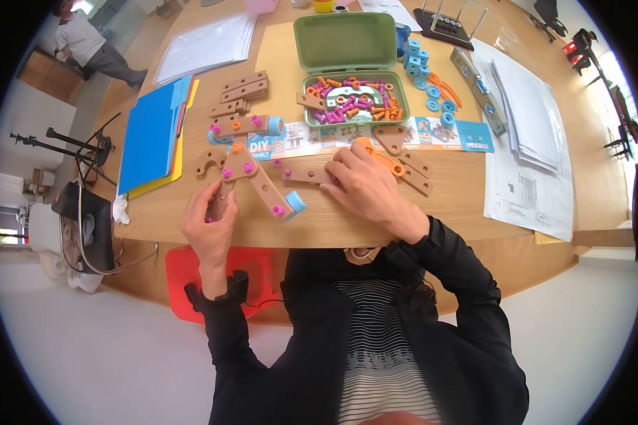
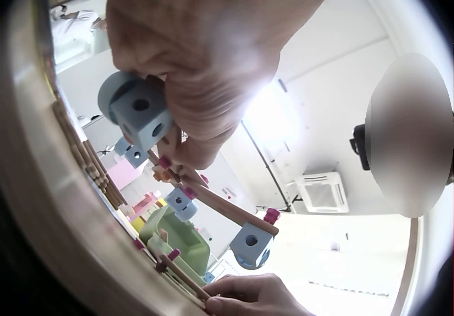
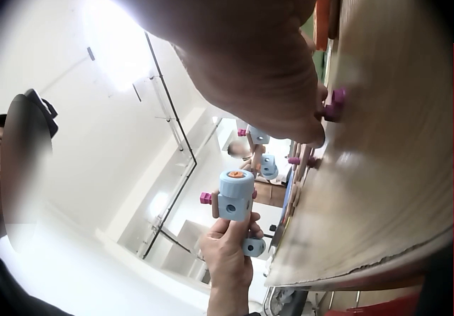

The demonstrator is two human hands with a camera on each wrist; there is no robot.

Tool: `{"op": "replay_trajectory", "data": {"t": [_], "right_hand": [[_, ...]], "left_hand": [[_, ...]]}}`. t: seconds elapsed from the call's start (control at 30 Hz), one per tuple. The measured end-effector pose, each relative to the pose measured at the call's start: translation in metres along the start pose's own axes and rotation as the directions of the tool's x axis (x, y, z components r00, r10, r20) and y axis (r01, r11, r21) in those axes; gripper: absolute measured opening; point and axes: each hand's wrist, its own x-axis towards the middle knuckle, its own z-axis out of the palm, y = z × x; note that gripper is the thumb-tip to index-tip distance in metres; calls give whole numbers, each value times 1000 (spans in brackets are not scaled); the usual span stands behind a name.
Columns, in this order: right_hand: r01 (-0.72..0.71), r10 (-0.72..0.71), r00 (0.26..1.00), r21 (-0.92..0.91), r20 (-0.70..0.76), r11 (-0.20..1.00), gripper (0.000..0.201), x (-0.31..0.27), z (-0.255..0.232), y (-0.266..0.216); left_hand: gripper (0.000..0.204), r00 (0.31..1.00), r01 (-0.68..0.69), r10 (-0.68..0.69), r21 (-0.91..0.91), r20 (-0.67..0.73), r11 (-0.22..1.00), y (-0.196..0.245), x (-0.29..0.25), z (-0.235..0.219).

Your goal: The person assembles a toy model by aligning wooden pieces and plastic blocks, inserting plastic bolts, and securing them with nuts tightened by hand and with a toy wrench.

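Observation:
My left hand (image 1: 211,218) pinches one leg of a V-shaped toy assembly (image 1: 265,187), made of brown wooden strips joined with pink bolts. A blue block (image 2: 252,244) with round holes is fixed at the end of its other leg, and another blue block (image 2: 144,114) sits close to the left hand's fingers. To the right, my right hand (image 1: 367,185) pinches the end of a flat wooden strip (image 1: 300,173) low over the table. Pink bolts (image 1: 288,172) stand in that strip's far end. In the right wrist view a pink bolt (image 3: 336,104) shows by the fingertips.
Behind the hands stands an open green box (image 1: 407,106) of pink and orange bolts on an instruction sheet (image 1: 298,142). Wooden strips (image 1: 244,88) and an orange piece (image 1: 386,161) lie around. Blue folders (image 1: 152,134) are left; papers and a spirit level (image 1: 478,91) right.

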Motion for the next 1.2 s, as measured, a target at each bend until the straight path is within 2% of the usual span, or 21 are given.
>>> {"op": "replay_trajectory", "data": {"t": [0.17, 0.37, 0.47, 0.53, 0.57, 0.6, 0.63, 0.67, 0.8, 0.87, 0.9, 0.93, 0.97, 1.0, 1.07, 1.2], "right_hand": [[-6, 6, 999, -20, -41, 1000, 26, 10, 2, 2], [-11, 12, 1000, -29, 15, 1000, 26, 13, 3, 0], [-49, 50, 998, 28, -28, 998, 21, 11, -2, 0], [-96, 119, 981, 149, -152, 984, 16, 9, -5, 8], [-61, 111, 971, 231, -213, 971, 16, 9, -11, 11], [-59, 110, 972, 233, -210, 971, 16, 8, -19, 9], [-210, 267, 960, 407, -87, 889, 18, 6, -29, 5], [-361, 394, 917, 545, 60, 757, 20, 3, -36, 2], [-429, 438, 888, 595, 140, 680, 22, -12, -46, -4], [-420, 473, 880, 520, 34, 744, 20, -22, -49, -2], [-422, 474, 880, 518, 35, 744, 20, -27, -51, 6], [-330, 378, 918, 304, -116, 894, 22, -32, -53, 18], [-236, 242, 941, 56, -237, 970, 25, -35, -57, 24], [-238, 244, 940, 54, -238, 970, 25, -38, -61, 26], [-275, 258, 954, -105, -156, 956, 30, -45, -68, 26], [-300, 284, 951, -147, -121, 943, 29, -56, -57, 34]], "left_hand": [[32, 1000, -24, 24, -4, -1, 1000, 5, 1, 7], [33, 993, -121, 120, -22, -15, 992, 15, 1, 25], [34, 990, -142, 142, -29, -11, 989, 22, 0, 33], [34, 991, -132, 132, -38, -6, 991, 27, -2, 37], [34, 990, -142, 142, -45, -10, 989, 32, -2, 39], [33, 988, -153, 152, -52, -13, 987, 36, -3, 42], [33, 989, -151, 151, -52, -13, 987, 39, -5, 45], [33, 989, -147, 147, -51, -5, 988, 42, -7, 48], [33, 982, -189, 189, -64, 4, 980, 56, -13, 59], [34, 977, -214, 214, -87, -12, 973, 60, -14, 63], [35, 971, -237, 236, -108, -28, 965, 61, -15, 64], [35, 972, -235, 233, -111, -27, 966, 61, -16, 64], [36, 971, -240, 239, -106, -28, 965, 61, -18, 63], [36, 969, -248, 246, -102, -29, 963, 61, -19, 63], [36, 972, -236, 236, -97, -10, 967, 63, -25, 63], [37, 975, -216, 220, -117, 19, 969, 70, -34, 70]]}}
